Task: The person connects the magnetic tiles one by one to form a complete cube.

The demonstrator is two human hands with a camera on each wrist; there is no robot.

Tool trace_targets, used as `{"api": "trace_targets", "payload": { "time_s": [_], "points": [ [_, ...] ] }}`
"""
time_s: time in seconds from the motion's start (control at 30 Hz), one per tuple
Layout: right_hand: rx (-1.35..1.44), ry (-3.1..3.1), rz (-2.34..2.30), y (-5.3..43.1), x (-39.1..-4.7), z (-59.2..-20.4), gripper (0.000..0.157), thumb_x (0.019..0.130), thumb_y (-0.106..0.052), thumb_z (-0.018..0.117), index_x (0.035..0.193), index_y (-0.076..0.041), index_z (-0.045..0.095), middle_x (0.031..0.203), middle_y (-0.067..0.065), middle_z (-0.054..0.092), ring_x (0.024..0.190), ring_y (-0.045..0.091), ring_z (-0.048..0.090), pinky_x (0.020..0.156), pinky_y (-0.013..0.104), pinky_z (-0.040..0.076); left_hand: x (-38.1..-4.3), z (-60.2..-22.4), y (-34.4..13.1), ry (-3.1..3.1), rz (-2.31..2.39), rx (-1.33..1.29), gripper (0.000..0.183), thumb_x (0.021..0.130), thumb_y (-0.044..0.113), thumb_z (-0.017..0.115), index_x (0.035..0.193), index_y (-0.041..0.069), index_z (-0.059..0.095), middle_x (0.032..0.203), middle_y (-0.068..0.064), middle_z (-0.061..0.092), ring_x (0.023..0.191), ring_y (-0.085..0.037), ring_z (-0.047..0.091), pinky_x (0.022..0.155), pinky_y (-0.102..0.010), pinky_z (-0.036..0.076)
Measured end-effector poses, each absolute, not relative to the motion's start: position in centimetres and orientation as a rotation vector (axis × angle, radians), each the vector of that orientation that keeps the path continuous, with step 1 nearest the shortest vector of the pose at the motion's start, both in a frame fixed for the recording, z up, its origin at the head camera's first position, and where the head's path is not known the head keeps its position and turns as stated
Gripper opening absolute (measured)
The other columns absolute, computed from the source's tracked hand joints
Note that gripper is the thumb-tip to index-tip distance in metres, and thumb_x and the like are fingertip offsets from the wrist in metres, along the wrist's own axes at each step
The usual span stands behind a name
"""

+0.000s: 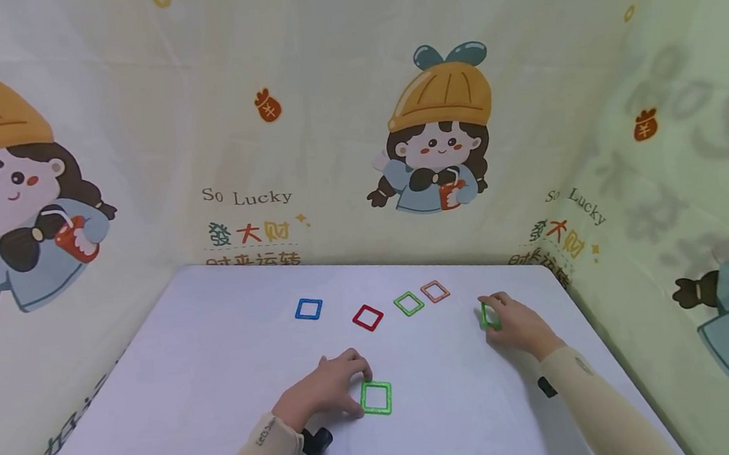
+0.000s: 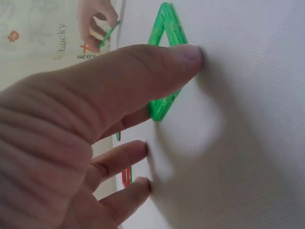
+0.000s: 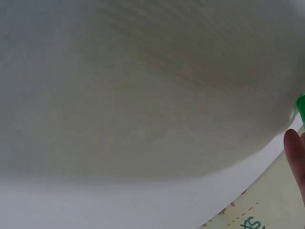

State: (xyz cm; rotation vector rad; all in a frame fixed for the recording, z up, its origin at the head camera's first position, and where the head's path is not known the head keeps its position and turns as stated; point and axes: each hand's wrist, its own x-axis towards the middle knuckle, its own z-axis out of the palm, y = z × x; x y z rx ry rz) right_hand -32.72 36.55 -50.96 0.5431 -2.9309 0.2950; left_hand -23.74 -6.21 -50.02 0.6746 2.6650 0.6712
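My left hand (image 1: 330, 386), near the front middle of the table, pinches the left side of a green square frame (image 1: 390, 397) between thumb and index finger. In the left wrist view the thumb crosses that translucent green frame (image 2: 175, 26), and the other fingers spread apart below. Further right, my right hand (image 1: 517, 324) holds a second green square frame (image 1: 483, 315) by thumb and fingertips, tilted up from the table. Only a sliver of the green piece (image 3: 301, 106) and part of a finger show in the right wrist view.
Along the back of the white table (image 1: 224, 417) lie a blue square frame (image 1: 308, 318), a red one (image 1: 359, 312), a green one (image 1: 400, 298) and an orange one (image 1: 427, 286), all apart. Printed cloth walls (image 1: 336, 208) stand behind and beside the table.
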Motion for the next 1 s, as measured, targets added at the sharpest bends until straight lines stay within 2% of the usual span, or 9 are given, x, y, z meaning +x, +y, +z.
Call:
{"api": "trace_targets", "payload": {
  "time_s": [0.13, 0.3, 0.43, 0.7, 0.8, 1.0],
  "points": [
    [0.589, -2.894, 0.307, 36.5, -32.2, -51.1, 0.064, 0.082, -0.017, 0.075, 0.142, -0.007, 0.056, 0.131, 0.018, 0.062, 0.083, 0.019, 0.059, 0.07, 0.039, 0.051, -23.7, -50.0, -6.1, 2.686, 0.65, 0.678, 0.043, 0.073, 0.027, 0.094, 0.109, 0.031, 0.071, 0.121, 0.006, 0.057, 0.122, -0.02, 0.056, 0.117, -0.073, 0.024],
    [0.571, -2.918, 0.344, 36.7, -31.7, -51.4, 0.065, 0.083, -0.019, 0.075, 0.143, -0.006, 0.053, 0.128, 0.019, 0.062, 0.08, 0.017, 0.057, 0.068, 0.036, 0.049, -23.6, -49.9, -5.9, 2.688, 0.638, 0.682, 0.043, 0.072, 0.027, 0.095, 0.108, 0.03, 0.072, 0.119, 0.006, 0.057, 0.118, -0.019, 0.057, 0.115, -0.073, 0.026],
    [0.561, -2.918, 0.427, 36.9, -31.4, -51.4, 0.066, 0.084, -0.019, 0.076, 0.143, -0.003, 0.05, 0.119, 0.019, 0.065, 0.081, 0.018, 0.057, 0.069, 0.037, 0.05, -23.6, -49.9, -5.8, 2.689, 0.629, 0.674, 0.043, 0.072, 0.027, 0.095, 0.109, 0.031, 0.072, 0.12, 0.007, 0.057, 0.12, -0.019, 0.056, 0.116, -0.072, 0.026],
    [0.579, -2.899, 0.571, 36.6, -31.0, -51.3, 0.064, 0.084, -0.012, 0.073, 0.141, -0.004, 0.047, 0.099, 0.007, 0.065, 0.077, 0.015, 0.054, 0.068, 0.033, 0.047, -23.5, -49.5, -5.9, 2.692, 0.636, 0.66, 0.043, 0.073, 0.027, 0.094, 0.109, 0.03, 0.072, 0.12, 0.006, 0.057, 0.12, -0.02, 0.057, 0.116, -0.073, 0.025],
    [0.542, -2.896, 0.599, 36.4, -30.8, -51.3, 0.063, 0.083, -0.01, 0.07, 0.14, -0.004, 0.045, 0.106, 0.012, 0.066, 0.081, 0.017, 0.056, 0.07, 0.036, 0.049, -23.6, -49.5, -5.9, 2.697, 0.642, 0.666, 0.043, 0.072, 0.027, 0.094, 0.109, 0.03, 0.072, 0.12, 0.006, 0.058, 0.12, -0.02, 0.056, 0.116, -0.073, 0.024],
    [0.465, -2.949, 0.65, 36.2, -30.4, -51.6, 0.067, 0.08, -0.007, 0.067, 0.141, 0.001, 0.038, 0.127, 0.025, 0.062, 0.1, 0.028, 0.065, 0.083, 0.046, 0.053, -23.5, -49.4, -5.9, 2.686, 0.65, 0.654, 0.043, 0.072, 0.026, 0.095, 0.108, 0.031, 0.072, 0.119, 0.006, 0.058, 0.12, -0.02, 0.056, 0.116, -0.073, 0.024]
  ]
}}
